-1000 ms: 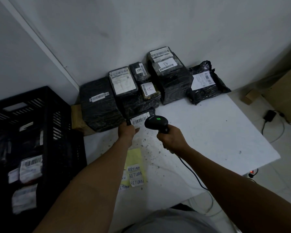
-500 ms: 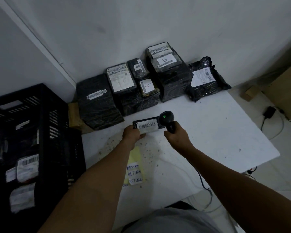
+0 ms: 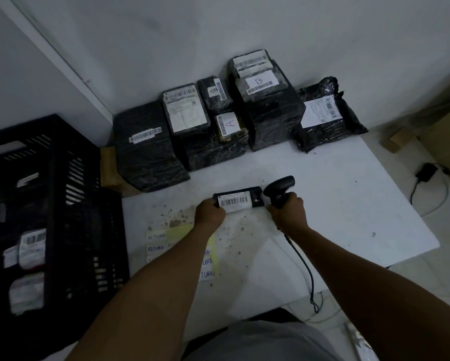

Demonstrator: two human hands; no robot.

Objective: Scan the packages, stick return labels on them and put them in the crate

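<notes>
Above the white worktop (image 3: 322,204), the left hand (image 3: 209,214) grips a small black package (image 3: 238,200) and the right hand (image 3: 287,213) clasps the barcode scanner (image 3: 279,188) just beside it, so the scanner's head should probably turn squarely onto the package's barcode label (image 3: 235,202).

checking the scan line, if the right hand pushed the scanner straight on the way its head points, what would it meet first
Probably the small package gripped by the left hand; the scanner in the right hand points at its near end, though depth is unclear.
</notes>
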